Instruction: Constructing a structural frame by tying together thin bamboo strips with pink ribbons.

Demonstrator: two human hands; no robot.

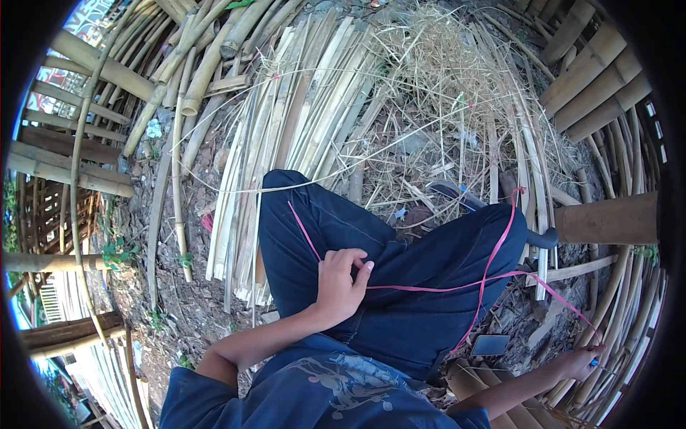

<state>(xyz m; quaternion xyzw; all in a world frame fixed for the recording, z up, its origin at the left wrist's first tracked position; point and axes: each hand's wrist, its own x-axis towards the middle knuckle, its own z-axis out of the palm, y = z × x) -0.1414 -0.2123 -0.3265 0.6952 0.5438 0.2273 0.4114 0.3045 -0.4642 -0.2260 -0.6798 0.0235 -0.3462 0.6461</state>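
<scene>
My left hand (341, 286) is closed over my lap, with a pink plastic string (436, 289) running through its fingers. A short end of the string sticks up toward my left knee. The rest crosses my right thigh, where another length loops over the knee, and stretches out to my right hand (580, 363). That hand is far out at the lower right, fingers closed on the string, with something small and blue at a finger. A long thin bamboo strip (336, 184) arcs across my left knee. My legs, in dark trousers, are folded.
Split bamboo slats (300, 107) lie in a bundle ahead. Beside them is a heap of pale shavings (443, 79). Bamboo poles (171, 64) lean at the left, and a thick bamboo post (607, 219) stands at the right. A dark flat rectangle (491, 345), phone-like, lies by my right hip.
</scene>
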